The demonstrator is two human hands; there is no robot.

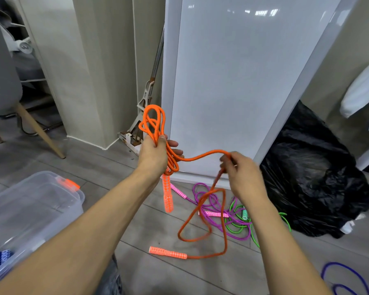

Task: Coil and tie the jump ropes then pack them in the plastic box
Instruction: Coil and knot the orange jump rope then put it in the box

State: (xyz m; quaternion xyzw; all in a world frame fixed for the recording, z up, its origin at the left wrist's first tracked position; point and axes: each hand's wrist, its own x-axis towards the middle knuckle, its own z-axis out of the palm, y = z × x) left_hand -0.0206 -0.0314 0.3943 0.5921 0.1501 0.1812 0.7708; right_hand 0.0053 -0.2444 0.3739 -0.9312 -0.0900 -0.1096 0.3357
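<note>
Forearms (83, 231) rise from the bottom edge: left hand (152, 155) clamps orange rope (200, 156) loops at centre, right hand (243, 173) pinches its strand. Best feed equal loops.

Black rubbish bag (313, 177), mop (146, 99), white panel (232, 81), chair leg (41, 134)

The orange jump rope (200, 157) was looped up in the left hand (152, 154), with one orange handle (167, 194) hanging below it, and the right hand (241, 173) pinched the rope further along while the rest fell to the floor, where the other handle (167, 252) lay flat. A purple rope (209, 201) and a green rope (237, 227) lay tangled together on the floor, and a blue rope (345, 277) lay apart from them. The clear plastic box (36, 201) with an orange clip sat at the left.
</note>
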